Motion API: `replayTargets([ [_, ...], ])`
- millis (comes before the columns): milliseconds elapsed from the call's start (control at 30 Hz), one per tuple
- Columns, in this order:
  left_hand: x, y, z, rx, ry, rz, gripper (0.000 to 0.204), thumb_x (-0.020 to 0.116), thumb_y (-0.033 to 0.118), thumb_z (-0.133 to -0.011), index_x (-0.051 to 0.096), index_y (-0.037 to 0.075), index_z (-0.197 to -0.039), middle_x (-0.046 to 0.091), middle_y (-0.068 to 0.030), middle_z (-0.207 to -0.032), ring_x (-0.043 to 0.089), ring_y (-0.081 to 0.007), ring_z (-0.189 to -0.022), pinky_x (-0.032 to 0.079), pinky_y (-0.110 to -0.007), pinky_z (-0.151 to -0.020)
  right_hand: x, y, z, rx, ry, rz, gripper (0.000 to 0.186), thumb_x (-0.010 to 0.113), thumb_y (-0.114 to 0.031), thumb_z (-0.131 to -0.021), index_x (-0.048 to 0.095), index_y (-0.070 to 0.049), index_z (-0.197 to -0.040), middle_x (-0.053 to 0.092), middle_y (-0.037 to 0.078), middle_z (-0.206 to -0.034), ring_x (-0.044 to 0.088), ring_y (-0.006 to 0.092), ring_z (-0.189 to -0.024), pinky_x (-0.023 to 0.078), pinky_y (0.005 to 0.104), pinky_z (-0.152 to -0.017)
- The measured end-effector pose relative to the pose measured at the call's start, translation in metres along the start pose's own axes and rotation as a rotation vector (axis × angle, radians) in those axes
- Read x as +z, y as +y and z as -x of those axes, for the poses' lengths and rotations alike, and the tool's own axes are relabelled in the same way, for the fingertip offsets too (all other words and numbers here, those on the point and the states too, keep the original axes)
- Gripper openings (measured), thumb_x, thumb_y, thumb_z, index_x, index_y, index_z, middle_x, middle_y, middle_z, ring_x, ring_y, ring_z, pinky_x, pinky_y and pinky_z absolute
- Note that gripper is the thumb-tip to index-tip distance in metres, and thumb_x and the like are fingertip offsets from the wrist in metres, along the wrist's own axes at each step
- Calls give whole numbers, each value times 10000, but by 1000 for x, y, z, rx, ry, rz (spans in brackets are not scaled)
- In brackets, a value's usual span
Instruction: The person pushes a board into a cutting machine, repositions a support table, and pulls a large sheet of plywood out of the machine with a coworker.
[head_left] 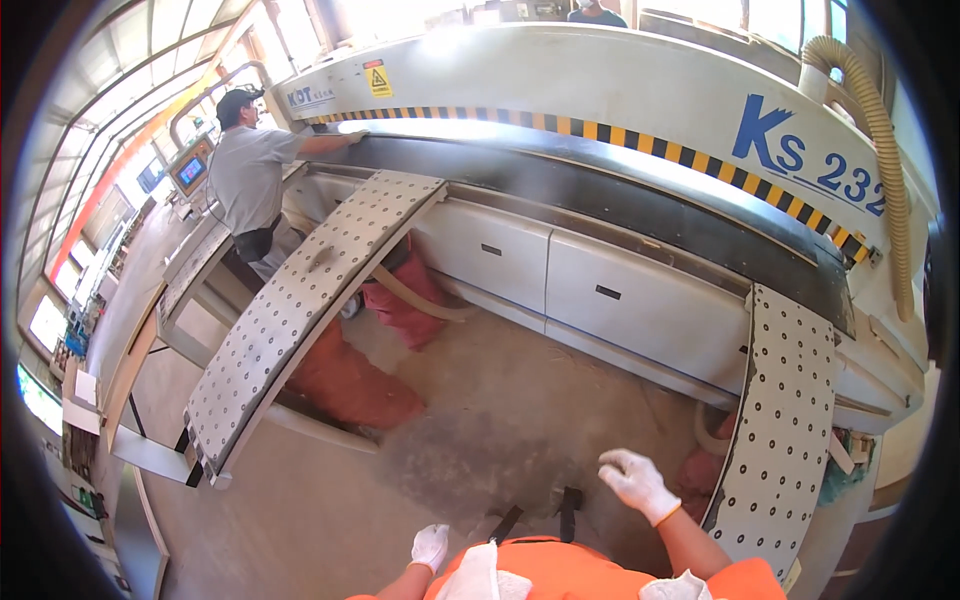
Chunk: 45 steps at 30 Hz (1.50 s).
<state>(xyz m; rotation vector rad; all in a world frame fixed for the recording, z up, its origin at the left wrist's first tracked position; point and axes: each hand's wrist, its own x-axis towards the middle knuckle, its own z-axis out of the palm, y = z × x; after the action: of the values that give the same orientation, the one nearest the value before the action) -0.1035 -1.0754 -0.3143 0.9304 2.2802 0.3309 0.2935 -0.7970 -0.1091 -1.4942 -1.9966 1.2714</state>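
Observation:
My left hand [430, 547], in a white glove, hangs low in front of my orange shirt. Its fingers are foreshortened, so their pose is unclear, and no object shows in it. Higher and to the right, my right hand [638, 484], also white-gloved, is held over the floor with loosely bent fingers apart and nothing in them. Closest to it is the right-hand support table [790, 400], a pale narrow panel dotted with small round rollers or studs; the hand does not touch it. Ahead stands a long panel saw [590, 290] with a dark bed and a yellow-black striped beam.
A second dotted support table [310, 260] juts toward me on the left. Beyond it, a co-worker [250, 170] reaches onto the saw bed near a control screen [190, 170]. Red sacks [350, 380] lie under that table. A ribbed hose [880, 150] hangs at far right.

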Motion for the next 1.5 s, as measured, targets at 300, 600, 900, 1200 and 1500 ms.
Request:
replayTargets([
  [300, -23, 42, -30, -105, -37, 31, 436, 580, 441, -980, 782, 74, -1100, 756, -249, -1126, 705, -468, -1092, 543, -527, -945, -62, 27, -56, 139, 291, -156, 424, 741, -275, -916, 730, -10, -1248, 791, 158, -1085, 754, 255, -1011, 577, 360, -916],
  [600, -84, 107, -68, -132, 21, 174, 417, 592, 395, -978, 770, 36, -1093, 751, -244, -974, 723, -425, -911, 551, -505, -845, -82, 39, -65, 137, 545, -267, 446, 725, -176, -947, 665, 66, -1317, 756, 84, -1031, 701, 145, -891, 559, 290, -840],
  [900, -91, 109, -75, -180, -21, 266, 439, 591, 378, -969, 773, 3, -1107, 754, -240, -934, 739, -380, -845, 569, -496, -768, -62, 13, -74, 105, 565, -492, 480, 720, -162, -969, 624, 92, -1365, 753, 151, -1129, 708, 155, -887, 583, 299, -783],
  [1200, -18, -61, -108, 8, -62, -39, 450, 600, 377, -971, 765, -41, -1001, 742, -321, -1019, 707, -518, -1002, 539, -559, -893, -40, -7, -77, 85, 502, -415, 451, 719, -208, -969, 668, 46, -1338, 769, 139, -1152, 714, 150, -862, 572, 306, -832],
  [1500, -43, 32, -98, -145, -88, 197, 406, 629, 354, -945, 790, -11, -1017, 759, -289, -1031, 734, -465, -1001, 554, -514, -866, -49, 14, -53, 190, 532, -360, 443, 709, -204, -971, 667, 49, -1333, 760, 132, -1117, 720, 160, -871, 583, 315, -803],
])
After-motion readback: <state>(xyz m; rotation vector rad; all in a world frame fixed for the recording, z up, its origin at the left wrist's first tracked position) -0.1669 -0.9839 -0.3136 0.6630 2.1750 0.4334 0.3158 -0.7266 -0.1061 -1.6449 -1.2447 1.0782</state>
